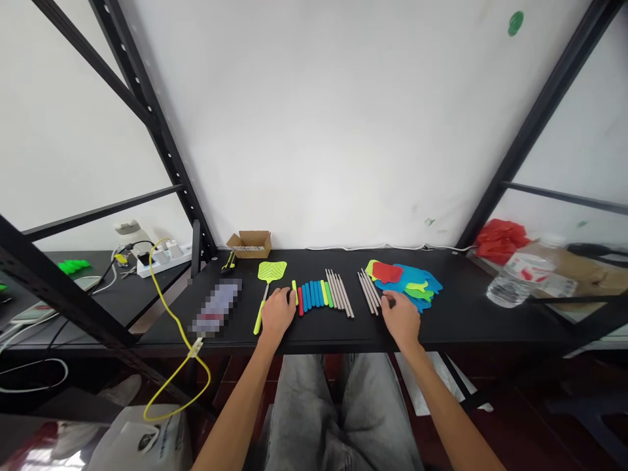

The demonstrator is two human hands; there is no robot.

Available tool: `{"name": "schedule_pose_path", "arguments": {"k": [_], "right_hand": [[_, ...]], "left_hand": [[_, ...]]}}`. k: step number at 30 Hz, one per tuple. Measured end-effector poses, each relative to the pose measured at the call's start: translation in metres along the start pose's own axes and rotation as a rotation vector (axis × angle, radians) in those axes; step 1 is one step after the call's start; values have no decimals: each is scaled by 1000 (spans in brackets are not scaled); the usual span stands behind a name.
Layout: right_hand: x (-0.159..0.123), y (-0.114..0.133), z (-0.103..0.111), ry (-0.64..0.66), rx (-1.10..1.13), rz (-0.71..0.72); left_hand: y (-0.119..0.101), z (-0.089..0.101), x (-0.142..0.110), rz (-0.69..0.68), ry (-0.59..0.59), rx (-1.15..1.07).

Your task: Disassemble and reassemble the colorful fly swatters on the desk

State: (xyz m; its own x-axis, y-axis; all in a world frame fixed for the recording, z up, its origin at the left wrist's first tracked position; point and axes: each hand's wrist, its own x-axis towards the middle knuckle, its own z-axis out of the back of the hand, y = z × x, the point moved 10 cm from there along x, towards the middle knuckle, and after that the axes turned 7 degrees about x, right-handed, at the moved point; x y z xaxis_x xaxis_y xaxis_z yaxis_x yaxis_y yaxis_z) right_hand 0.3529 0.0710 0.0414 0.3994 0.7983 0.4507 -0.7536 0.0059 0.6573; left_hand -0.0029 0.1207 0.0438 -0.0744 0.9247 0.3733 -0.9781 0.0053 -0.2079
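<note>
Bench (353, 339): smooth plastic handles (313, 294) in a row, long axes away from me; my left hand (279, 309), curled, at its left end. Slim metallic rods (339, 294), two bunches, far ends leaning left; my right hand (401, 318), curled, beside one. Grip: I cannot tell. Around: thin swatter heads (416, 277), perforated swatter (271, 271), cardboard box (258, 244).

legible text: none | white container (140, 435): print blurred | bottle label (530, 267): red marks unreadable
</note>
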Motion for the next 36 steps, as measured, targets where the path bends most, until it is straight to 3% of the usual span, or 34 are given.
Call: {"name": "schedule_pose_path", "arguments": {"k": [5,12,20,27,36], "right_hand": [[-3,4,-18,135,-280,-23],[1,2,-25,185,-310,-34],[8,-31,-22,134,25,-158],[17,-49,-12,10,217,-133],[17,-50,-10,-29,408,-112]], "left_hand": [[0,1,1,-12,1,-9],[0,0,1,-5,2,-21],[0,0,1,-12,19,-39],[0,0,0,-6,25,-47],[4,-2,-1,15,33,-63]]}}
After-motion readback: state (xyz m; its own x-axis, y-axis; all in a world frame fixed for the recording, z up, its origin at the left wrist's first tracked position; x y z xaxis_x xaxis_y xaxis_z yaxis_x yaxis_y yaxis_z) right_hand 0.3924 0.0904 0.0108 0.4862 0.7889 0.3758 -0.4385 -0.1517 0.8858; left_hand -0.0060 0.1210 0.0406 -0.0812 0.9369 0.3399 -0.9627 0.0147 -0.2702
